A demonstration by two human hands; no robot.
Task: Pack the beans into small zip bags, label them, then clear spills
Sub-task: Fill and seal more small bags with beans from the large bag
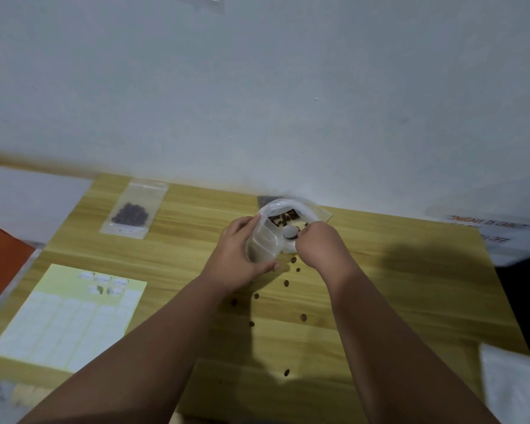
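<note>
Now, on the wooden table (410,301), the open plastic bag (266,240) stands mid-table with brown beans (283,218) inside. A smaller zip bag (132,214), filled dark, lies flat far left. Both forearms reach forward. The left hand (239,255) curls round the open bag's side, and the right hand (317,243) pinches a white round piece (289,231) at its mouth. Spilled beans (286,283) dot the wood just below.

At left, zip bag (131,213) behind label sheet (65,319); spilled beans (286,283) on table (410,301) centre.
</note>
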